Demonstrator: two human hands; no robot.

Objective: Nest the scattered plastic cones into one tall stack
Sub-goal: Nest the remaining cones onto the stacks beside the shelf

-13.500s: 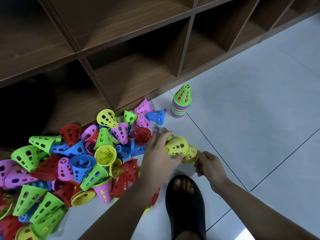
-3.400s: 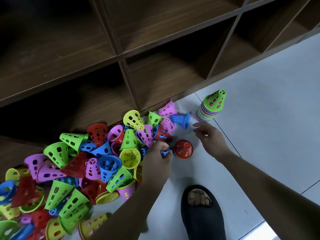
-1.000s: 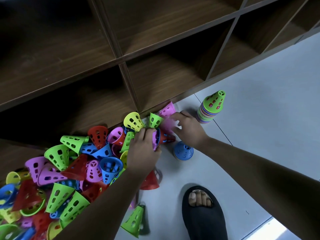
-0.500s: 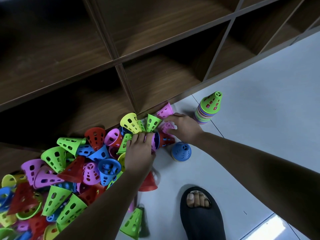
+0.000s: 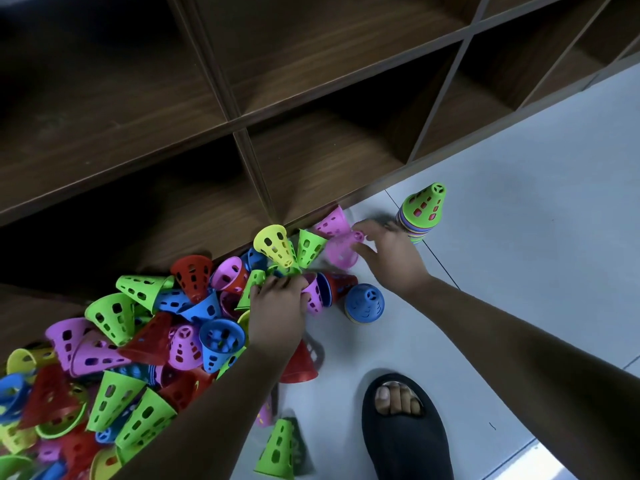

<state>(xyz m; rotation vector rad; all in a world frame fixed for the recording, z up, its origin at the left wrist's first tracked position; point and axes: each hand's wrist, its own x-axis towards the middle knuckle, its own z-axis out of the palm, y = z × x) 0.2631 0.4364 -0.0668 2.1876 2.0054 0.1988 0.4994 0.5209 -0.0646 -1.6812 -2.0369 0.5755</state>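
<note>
Pink plastic, blurred by motion, is pinched in the right hand (image 5: 388, 261): a pink cone (image 5: 341, 252) at the far edge of the floor (image 5: 519, 289), against the shelf unit (image 5: 311, 161) and just left of the green-topped stack (image 5: 423, 213). The left hand (image 5: 277, 306) curls its fingers round a sideways nested bundle (image 5: 325, 289) at the rim of the heap (image 5: 138, 341). The step should go best if the cone is turned narrow end up, centred over the green tip and lowered straight, without nudging the stack.
</note>
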